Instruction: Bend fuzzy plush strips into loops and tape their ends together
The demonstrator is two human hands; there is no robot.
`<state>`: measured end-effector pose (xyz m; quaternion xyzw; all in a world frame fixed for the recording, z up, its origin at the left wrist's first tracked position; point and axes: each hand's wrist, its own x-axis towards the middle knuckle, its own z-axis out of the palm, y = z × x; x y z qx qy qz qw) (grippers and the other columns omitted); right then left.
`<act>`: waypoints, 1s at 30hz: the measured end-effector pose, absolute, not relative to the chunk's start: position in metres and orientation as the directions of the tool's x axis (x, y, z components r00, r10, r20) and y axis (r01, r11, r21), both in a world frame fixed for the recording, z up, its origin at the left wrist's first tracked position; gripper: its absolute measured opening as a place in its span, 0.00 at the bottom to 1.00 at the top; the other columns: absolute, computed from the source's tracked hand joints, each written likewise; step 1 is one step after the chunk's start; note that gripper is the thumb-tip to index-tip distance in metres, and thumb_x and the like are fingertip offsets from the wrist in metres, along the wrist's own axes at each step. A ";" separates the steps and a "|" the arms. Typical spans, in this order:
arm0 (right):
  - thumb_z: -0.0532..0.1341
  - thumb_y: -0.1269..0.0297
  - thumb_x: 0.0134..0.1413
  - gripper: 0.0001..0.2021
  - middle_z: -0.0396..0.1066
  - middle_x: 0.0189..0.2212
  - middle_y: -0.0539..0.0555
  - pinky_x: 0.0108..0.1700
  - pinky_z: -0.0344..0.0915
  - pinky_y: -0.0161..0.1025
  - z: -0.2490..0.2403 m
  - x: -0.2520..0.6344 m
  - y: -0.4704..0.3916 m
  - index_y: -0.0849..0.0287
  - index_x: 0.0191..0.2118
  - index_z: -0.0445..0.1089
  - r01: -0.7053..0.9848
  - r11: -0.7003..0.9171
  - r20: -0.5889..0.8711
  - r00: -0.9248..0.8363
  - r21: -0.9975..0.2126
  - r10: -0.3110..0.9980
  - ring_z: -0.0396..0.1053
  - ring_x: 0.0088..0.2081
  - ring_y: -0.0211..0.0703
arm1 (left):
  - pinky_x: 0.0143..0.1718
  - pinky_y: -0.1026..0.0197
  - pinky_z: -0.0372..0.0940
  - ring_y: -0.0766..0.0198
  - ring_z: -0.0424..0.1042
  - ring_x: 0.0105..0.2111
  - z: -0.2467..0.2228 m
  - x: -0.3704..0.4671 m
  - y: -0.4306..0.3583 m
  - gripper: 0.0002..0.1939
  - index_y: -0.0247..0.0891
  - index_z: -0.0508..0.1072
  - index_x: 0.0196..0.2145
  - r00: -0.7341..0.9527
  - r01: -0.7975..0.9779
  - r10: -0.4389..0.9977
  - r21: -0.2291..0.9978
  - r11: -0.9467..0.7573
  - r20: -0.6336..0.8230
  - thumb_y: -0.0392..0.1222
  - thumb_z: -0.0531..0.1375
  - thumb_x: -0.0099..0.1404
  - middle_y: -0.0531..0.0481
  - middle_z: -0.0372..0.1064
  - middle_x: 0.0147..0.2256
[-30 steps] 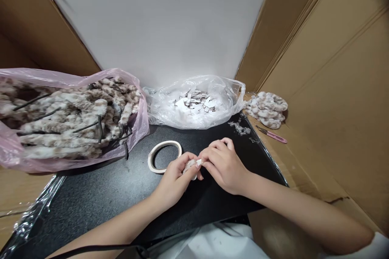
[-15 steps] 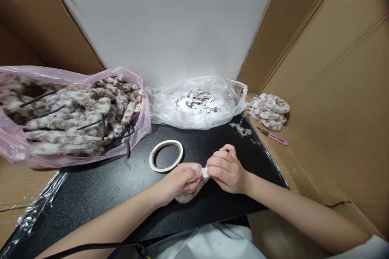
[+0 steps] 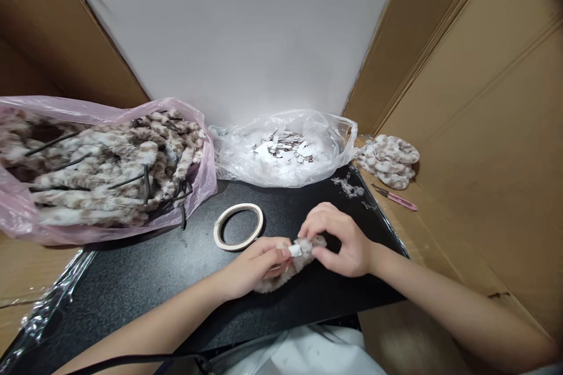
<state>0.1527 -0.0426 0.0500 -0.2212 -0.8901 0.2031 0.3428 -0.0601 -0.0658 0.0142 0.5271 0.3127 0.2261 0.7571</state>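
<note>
We are holding a short fuzzy strip [image 3: 288,269] between both hands at the near middle of the black mat [image 3: 145,281]. Our left hand [image 3: 257,266] is pinching the strip's end, where a small white tab [image 3: 294,251] is sticking up, with the fur trailing out under the palm toward six o'clock. Our right hand [image 3: 341,240] is closing thumb and forefinger on the strip's other stretch, at three o'clock from the tab.

Compared with half a second ago, the right hand is sitting farther toward three o'clock and more of the fur is showing between the hands; a second ago the two hands were pressed together over the piece, hiding it almost wholly. We judge that the strip is being drawn out or smoothed along its length while the tabbed end is being kept pinned.

The tape ring [image 3: 238,226] is lying flat at eleven o'clock from the left hand, apart from it. The pink bag [image 3: 26,217] of fuzzy pieces is slumping at ten o'clock, the clear bag [image 3: 325,152] of paper scraps at twelve, and a heap of fuzzy rings [image 3: 389,161] with pink snips [image 3: 394,197] at two o'clock on the cardboard.
</note>
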 end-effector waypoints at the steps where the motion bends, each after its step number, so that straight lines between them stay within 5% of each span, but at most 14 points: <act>1: 0.54 0.63 0.58 0.06 0.72 0.32 0.53 0.42 0.59 0.42 0.055 0.151 -0.041 0.59 0.36 0.66 0.281 0.763 0.426 -0.694 -0.581 0.580 0.67 0.36 0.41 | 0.18 0.68 0.42 0.74 0.46 0.17 0.016 -0.061 -0.067 0.19 0.35 0.61 0.25 0.698 0.014 0.684 0.959 0.282 -0.211 0.54 0.53 0.64 0.59 0.49 0.18; 5: 0.56 0.58 0.60 0.11 0.69 0.25 0.49 0.42 0.57 0.39 0.058 0.140 -0.037 0.60 0.32 0.67 0.390 0.769 0.105 -0.857 -0.507 0.505 0.63 0.28 0.37 | 0.19 0.68 0.46 0.72 0.50 0.19 0.019 -0.062 -0.072 0.20 0.35 0.62 0.27 0.695 0.069 0.703 0.987 0.147 -0.153 0.54 0.49 0.67 0.57 0.52 0.21; 10: 0.49 0.62 0.64 0.16 0.67 0.23 0.51 0.39 0.54 0.39 0.050 0.131 -0.034 0.61 0.28 0.66 0.395 0.845 0.077 -0.890 -0.359 0.449 0.59 0.26 0.38 | 0.20 0.67 0.48 0.71 0.50 0.21 0.017 -0.064 -0.065 0.21 0.35 0.61 0.24 0.632 0.120 0.738 0.970 0.209 -0.237 0.54 0.48 0.67 0.56 0.52 0.21; 16: 0.47 0.59 0.66 0.21 0.59 0.19 0.46 0.35 0.54 0.34 0.050 0.137 -0.030 0.60 0.23 0.62 0.361 0.688 0.036 -0.870 -0.630 0.491 0.54 0.23 0.34 | 0.27 0.67 0.54 0.68 0.57 0.26 0.024 -0.069 -0.057 0.15 0.35 0.66 0.31 0.593 0.076 0.782 0.980 0.182 -0.191 0.51 0.53 0.65 0.54 0.59 0.25; 23: 0.43 0.46 0.64 0.28 0.61 0.22 0.48 0.31 0.56 0.32 0.048 0.143 -0.028 0.64 0.31 0.68 0.288 0.408 -0.066 -0.876 -0.866 0.478 0.58 0.25 0.34 | 0.27 0.67 0.56 0.68 0.60 0.27 0.031 -0.072 -0.062 0.16 0.34 0.68 0.34 0.702 0.150 0.679 0.977 0.154 -0.215 0.51 0.55 0.65 0.54 0.61 0.27; 30: 0.48 0.49 0.63 0.24 0.56 0.19 0.45 0.26 0.53 0.30 0.046 0.137 -0.033 0.61 0.22 0.59 0.282 0.311 -0.079 -0.842 -0.908 0.534 0.54 0.22 0.31 | 0.30 0.66 0.55 0.68 0.58 0.28 0.034 -0.074 -0.061 0.18 0.34 0.69 0.35 0.666 0.217 0.737 0.975 -0.049 -0.111 0.54 0.55 0.65 0.53 0.62 0.28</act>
